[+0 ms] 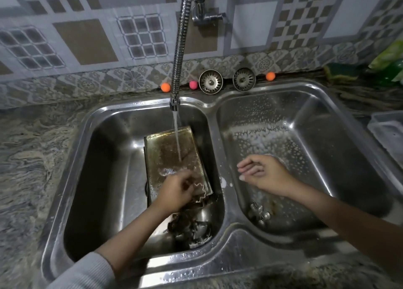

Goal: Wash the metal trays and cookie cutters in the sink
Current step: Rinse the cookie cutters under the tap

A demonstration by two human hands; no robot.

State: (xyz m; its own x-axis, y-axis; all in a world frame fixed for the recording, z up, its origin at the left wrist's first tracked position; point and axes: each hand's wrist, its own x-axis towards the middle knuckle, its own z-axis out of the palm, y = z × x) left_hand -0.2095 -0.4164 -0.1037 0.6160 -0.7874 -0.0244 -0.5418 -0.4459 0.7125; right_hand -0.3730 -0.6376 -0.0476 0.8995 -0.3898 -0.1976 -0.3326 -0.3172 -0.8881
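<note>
Here, from the head camera, a double steel sink [220, 234] sat in a mottled stone counter [28, 153], and water ran from a flexible ribbed tap hose [180, 46] into the left basin. Under the stream lay a rectangular metal tray [172, 157], tilted, its long axis running from the back of the basin toward the person, its far short edge raised nearer the tap and its near end dipping under the left hand [176, 192]; a second tray edge showed just beneath it on the left. The left hand's fingers were curled round a scalloped, flower-shaped cookie cutter [199, 191], held over the tray's near right corner with its open ring facing roughly up. Below that hand, at the basin's near end, a dark heap of more metal pieces [192, 227] lay blurred, too unclear to sort. The right hand [261, 173] hovered over the right basin, holding nothing, fingers loosely bent and pointing left toward the divider. In that basin's near left corner rested a small cutter [259, 212], its shape hard to tell, with soap flecks spread over the basin floor. On the ledge behind stood two round strainer plugs [210, 81], two orange balls [165, 87] and a pink ball [193, 85]; a sponge [340, 72] lay at the far right, and a clear plastic tub [388, 131] sat right of the sink
</note>
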